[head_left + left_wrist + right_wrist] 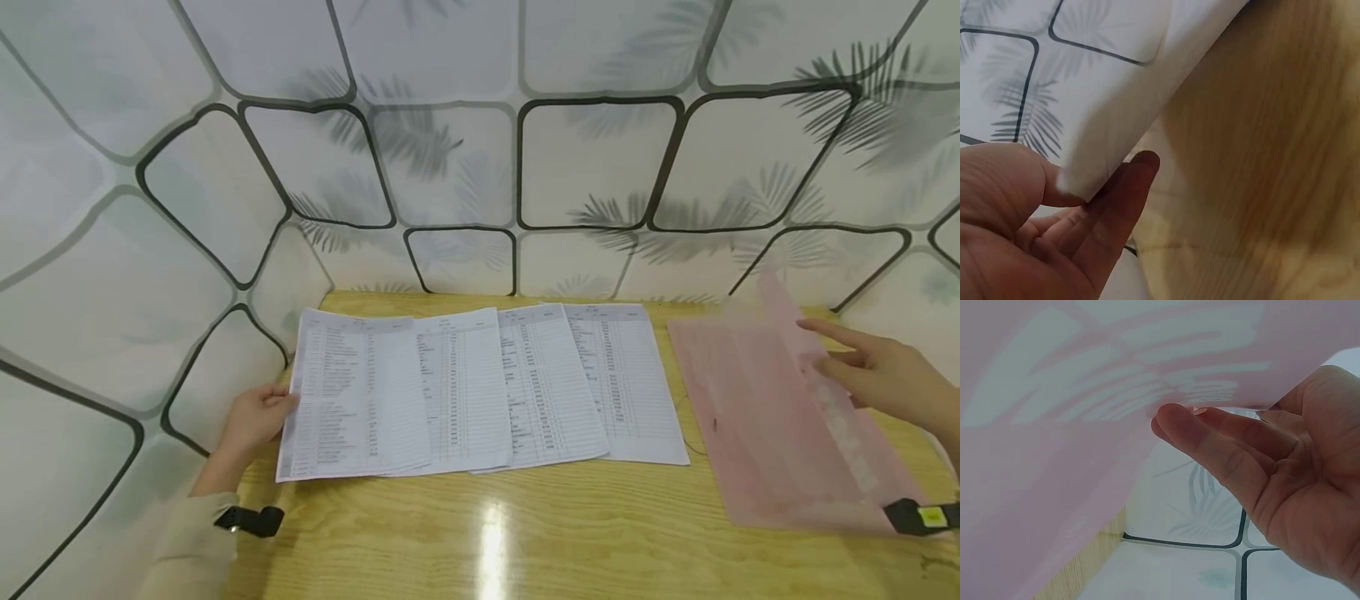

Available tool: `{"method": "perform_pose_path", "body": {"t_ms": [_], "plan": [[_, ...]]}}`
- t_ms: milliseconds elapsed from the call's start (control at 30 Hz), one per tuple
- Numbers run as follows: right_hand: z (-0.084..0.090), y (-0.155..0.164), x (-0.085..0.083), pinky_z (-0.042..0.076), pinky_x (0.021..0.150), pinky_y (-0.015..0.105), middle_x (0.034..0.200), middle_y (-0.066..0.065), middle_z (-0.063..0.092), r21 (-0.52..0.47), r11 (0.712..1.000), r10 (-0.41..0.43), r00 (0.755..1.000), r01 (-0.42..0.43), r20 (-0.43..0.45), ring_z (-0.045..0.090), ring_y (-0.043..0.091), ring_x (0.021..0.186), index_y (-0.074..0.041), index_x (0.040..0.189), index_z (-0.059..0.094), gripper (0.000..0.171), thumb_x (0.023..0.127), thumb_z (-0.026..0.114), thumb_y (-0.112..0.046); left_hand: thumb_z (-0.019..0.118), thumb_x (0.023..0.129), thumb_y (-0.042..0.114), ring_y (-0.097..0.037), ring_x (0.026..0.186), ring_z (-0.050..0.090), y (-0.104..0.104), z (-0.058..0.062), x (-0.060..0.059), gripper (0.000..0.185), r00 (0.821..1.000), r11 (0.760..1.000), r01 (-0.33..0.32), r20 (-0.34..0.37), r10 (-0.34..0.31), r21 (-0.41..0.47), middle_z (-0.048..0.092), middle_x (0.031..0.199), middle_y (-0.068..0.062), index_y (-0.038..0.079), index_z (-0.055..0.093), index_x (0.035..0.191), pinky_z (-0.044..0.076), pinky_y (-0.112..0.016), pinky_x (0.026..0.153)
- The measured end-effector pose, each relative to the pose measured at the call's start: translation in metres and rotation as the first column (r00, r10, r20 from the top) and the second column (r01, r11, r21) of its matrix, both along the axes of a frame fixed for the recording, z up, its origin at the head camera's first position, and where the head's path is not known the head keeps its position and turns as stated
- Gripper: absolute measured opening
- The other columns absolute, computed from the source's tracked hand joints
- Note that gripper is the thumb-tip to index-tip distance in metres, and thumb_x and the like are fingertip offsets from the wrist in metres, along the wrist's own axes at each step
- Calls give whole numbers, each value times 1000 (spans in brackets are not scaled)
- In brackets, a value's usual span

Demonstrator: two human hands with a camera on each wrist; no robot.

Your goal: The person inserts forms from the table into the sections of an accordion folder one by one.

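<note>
At the left end of a row of printed sheets, my left hand (255, 419) pinches the left edge of the leftmost sheet (341, 400) between thumb and fingers. That edge is raised off the table in the left wrist view, where the paper (1119, 125) slopes up from the fingertips. The other printed sheets (547, 383) overlap in a fan to its right. A translucent pink folder (750, 417) lies at the right. My right hand (881, 375) holds the edge of its lifted cover; the glossy pink plastic (1072, 481) spreads above the fingers in the right wrist view.
Everything lies on a yellow wood-grain table (420, 533). A patterned wall covering (592, 167) with leaf prints and dark outlines rises along the back and left. Dark wrist straps (251, 521) are on both arms. A thin cord (693, 448) shows beside the folder.
</note>
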State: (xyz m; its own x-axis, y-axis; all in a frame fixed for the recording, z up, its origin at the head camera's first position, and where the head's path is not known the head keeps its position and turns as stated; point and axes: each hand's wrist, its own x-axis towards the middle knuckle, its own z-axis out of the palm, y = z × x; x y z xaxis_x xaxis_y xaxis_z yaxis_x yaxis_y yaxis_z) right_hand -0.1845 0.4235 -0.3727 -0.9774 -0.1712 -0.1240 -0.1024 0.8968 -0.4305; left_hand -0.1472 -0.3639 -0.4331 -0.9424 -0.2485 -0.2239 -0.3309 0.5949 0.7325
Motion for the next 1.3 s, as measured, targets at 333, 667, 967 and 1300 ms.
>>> {"method": "perform_pose_path", "body": {"t_ms": [333,667,967,1300], "plan": [[1,0,1,62,58,40,130,51,54,8,1000,-6,1000,6,3,76,36,77,-1,165,20,66,112,51,-27,55,110,19,-1,79,67,19,12,-11,45,996,977,32,-90,-13,212,77,104,3,-13,51,140,61,-25,69],[4,0,1,62,57,40,131,51,54,12,1000,5,1000,-5,-14,75,43,82,-1,165,20,66,112,51,-24,54,111,20,-2,81,70,58,28,-36,45,988,947,69,-155,-20,315,75,102,6,-10,50,144,62,-23,70],[3,-4,0,60,56,34,133,50,53,-6,1000,3,1000,-3,-28,75,42,85,-2,165,23,65,112,52,-24,57,109,19,-5,79,71,120,25,-60,39,982,919,104,-188,-34,380,76,117,-18,-7,57,138,62,-21,68],[2,-6,0,60,56,30,134,49,54,-8,1000,4,999,-5,-33,76,37,81,-2,165,26,64,111,53,-25,61,106,12,-9,71,69,200,14,-73,27,969,871,186,-230,-87,455,78,104,-18,-7,64,125,59,-22,61]]}}
